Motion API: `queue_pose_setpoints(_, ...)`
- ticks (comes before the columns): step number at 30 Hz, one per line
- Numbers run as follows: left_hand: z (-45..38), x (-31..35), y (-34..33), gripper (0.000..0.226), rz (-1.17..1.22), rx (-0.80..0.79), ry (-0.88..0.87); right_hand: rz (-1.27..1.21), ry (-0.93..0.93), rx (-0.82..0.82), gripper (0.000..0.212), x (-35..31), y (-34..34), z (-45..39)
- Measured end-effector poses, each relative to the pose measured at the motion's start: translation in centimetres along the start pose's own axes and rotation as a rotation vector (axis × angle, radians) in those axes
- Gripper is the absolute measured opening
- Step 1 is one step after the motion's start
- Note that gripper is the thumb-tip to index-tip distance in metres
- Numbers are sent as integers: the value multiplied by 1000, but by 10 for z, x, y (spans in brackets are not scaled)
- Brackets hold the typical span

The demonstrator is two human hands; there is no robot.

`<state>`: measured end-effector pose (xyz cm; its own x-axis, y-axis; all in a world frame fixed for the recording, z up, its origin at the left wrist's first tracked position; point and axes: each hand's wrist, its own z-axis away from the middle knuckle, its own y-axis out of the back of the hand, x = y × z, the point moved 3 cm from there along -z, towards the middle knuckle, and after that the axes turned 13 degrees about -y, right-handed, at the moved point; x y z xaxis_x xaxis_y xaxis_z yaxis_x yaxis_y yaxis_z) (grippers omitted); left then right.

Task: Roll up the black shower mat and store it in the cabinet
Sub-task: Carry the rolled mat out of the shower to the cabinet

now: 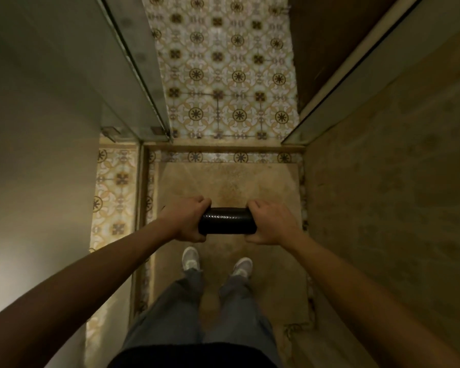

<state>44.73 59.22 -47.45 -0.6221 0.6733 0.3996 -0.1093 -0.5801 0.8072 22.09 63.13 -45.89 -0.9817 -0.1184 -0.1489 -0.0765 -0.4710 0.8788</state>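
Note:
The black shower mat point(227, 220) is rolled into a tight horizontal cylinder, held in the air in front of me above the beige shower floor. My left hand point(186, 218) grips its left end and my right hand point(271, 223) grips its right end, fingers curled over the top. Both ends of the roll are hidden inside my hands. No cabinet is in view.
I stand in a narrow shower stall, my two light shoes point(191, 258) on the beige floor. A glass panel point(133, 75) rises on the left and a tiled wall point(396, 181) on the right. A low threshold point(223, 148) leads out to patterned floor tiles point(223, 75).

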Motion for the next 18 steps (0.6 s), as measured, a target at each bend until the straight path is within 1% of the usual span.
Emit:
queue_pose_setpoints(6,22,-14,43,65,-7,74,-25,-31,-2,26,54,-20,39,-7)
queue_pose_setpoints(10,21,-28,79,65,-70,73,-19,3,-2,76,55,-22,70,-24)
queue_pose_setpoints(15,-6,-55,127,64,-159,121,-59,-12,-20,154,54,-11,102,-61)
queue_pose_setpoints(18,-40,-77,148,64,-180,132,-66,-48,-28,144,54,9,116,-98)
